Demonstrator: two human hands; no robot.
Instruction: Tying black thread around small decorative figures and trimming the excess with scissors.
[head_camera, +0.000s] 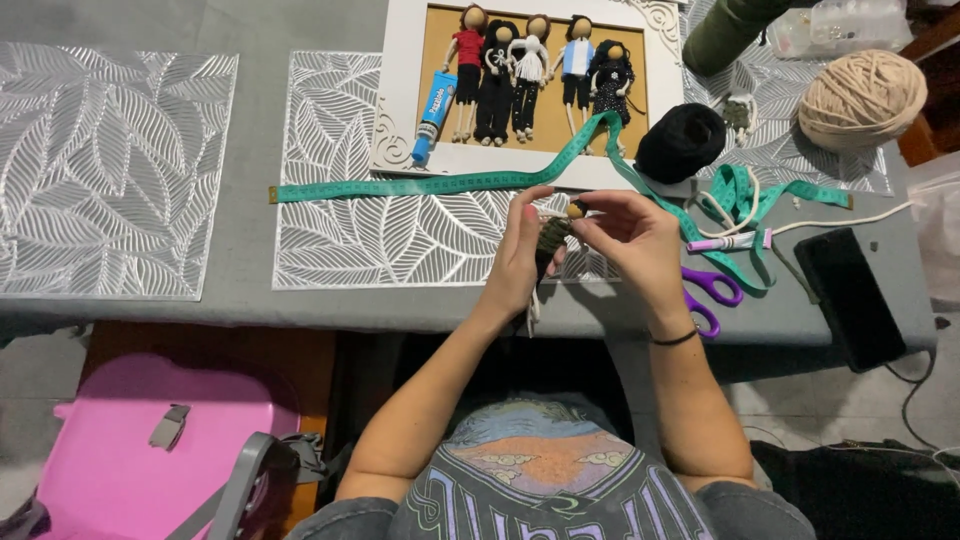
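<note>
My left hand and my right hand meet above the table's front edge, both closed on a small yarn doll with a dark green wrapped body and a wooden bead head. White cord ends hang below my left hand. A green measuring tape lies across the table just behind the hands. Beyond it a white picture frame holds several finished yarn dolls and a blue glue tube.
Purple scissors, a small glue tube and a black phone lie right of my hands. Black yarn and a beige yarn ball sit at the back right. Silver leaf placemats cover the table; a pink case stands below left.
</note>
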